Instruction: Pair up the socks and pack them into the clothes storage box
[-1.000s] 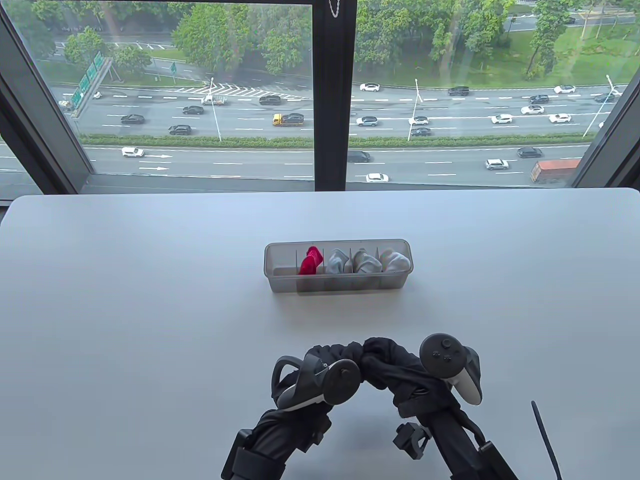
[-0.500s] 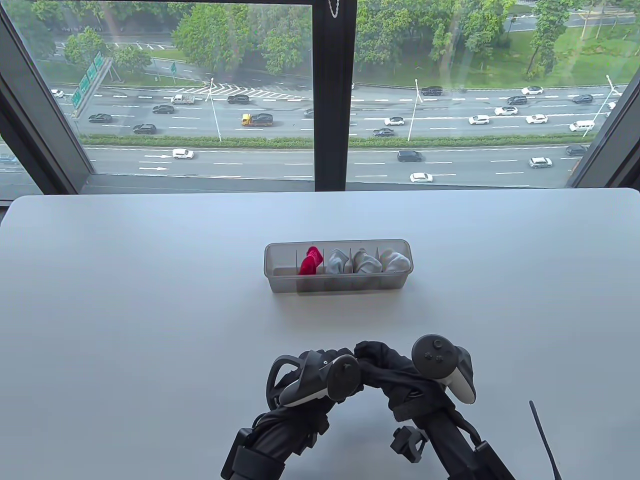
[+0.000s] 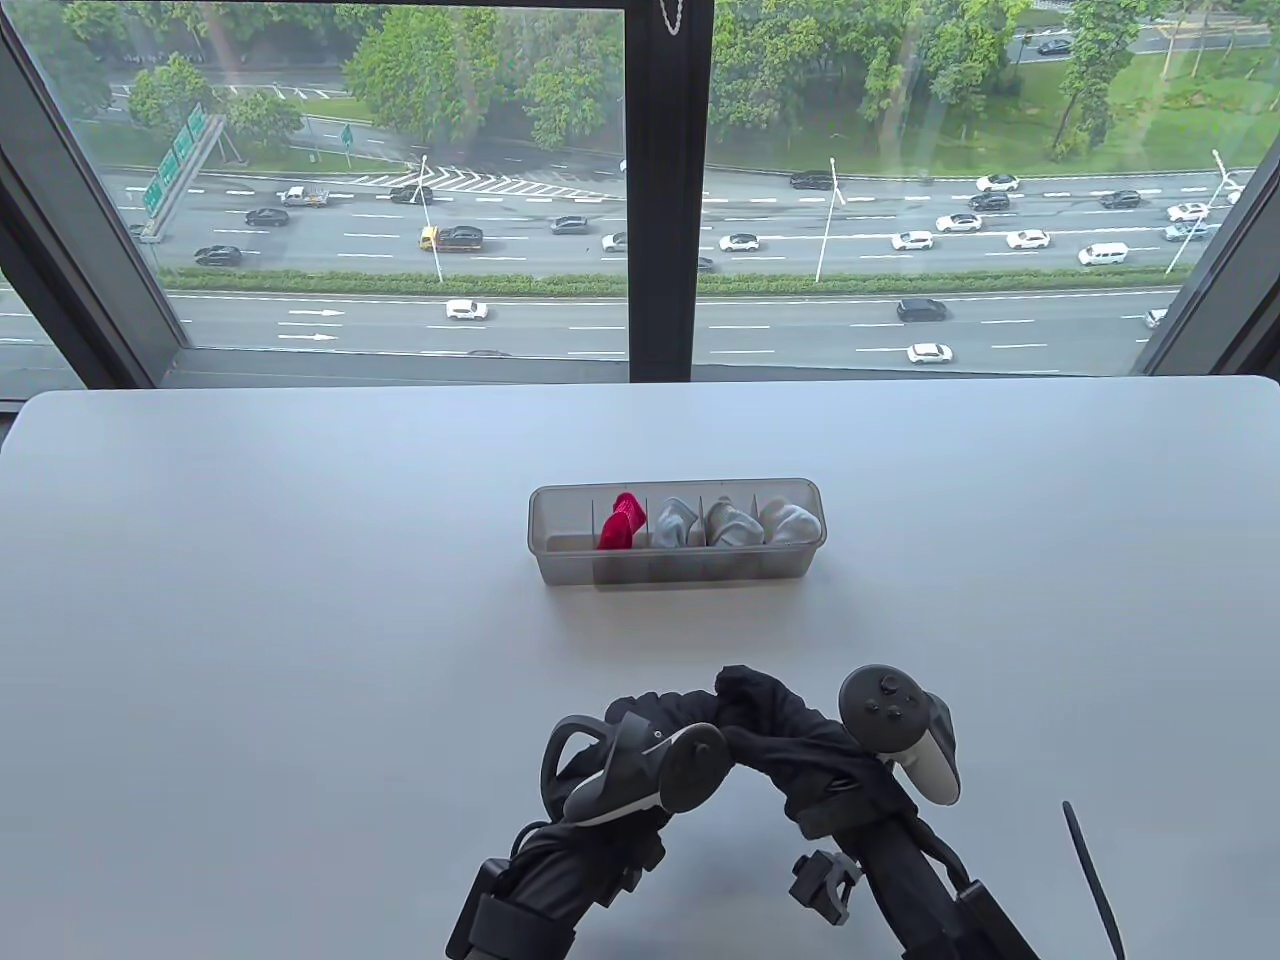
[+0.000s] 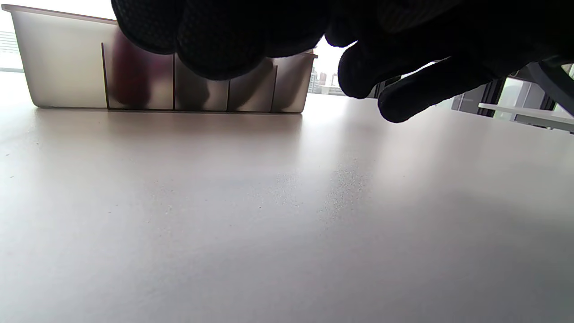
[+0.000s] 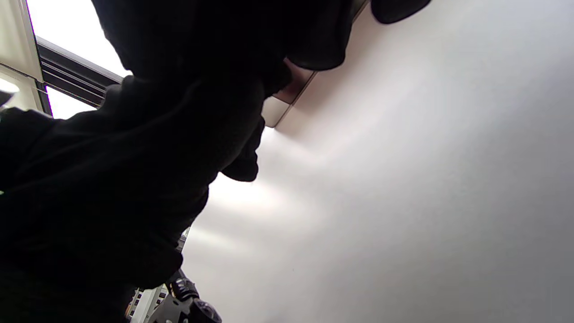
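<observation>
**Black socks bunched between both hands, one slot left in the box**

Table view: against half a second ago, our hands have shifted a little to the right and the dark bundle between them has risen slightly; a second ago they sat about where they are now. So we read this as working the black socks [image 3: 765, 715] into a pair, not yet carrying them. Our left hand [image 3: 640, 765] and right hand [image 3: 860, 760] meet over the bundle at the near edge of the table [image 3: 250, 600], both appearing to grip it. The storage box [image 3: 676, 575] stands well apart, further back at centre. The red socks [image 3: 620, 522] fill its second slot from the left, pale pairs fill the three slots to the right, and the leftmost slot looks free. Nothing lies between the hands and the box.

Left wrist view: dark gloved fingers [image 4: 224, 40] curl over something dark at the top; glove and sock cannot be told apart. The box shows behind, its dividers visible.

Right wrist view: dark cloth fills the left half, so we cannot tell the grip here. A corner of the box peeks past it
</observation>
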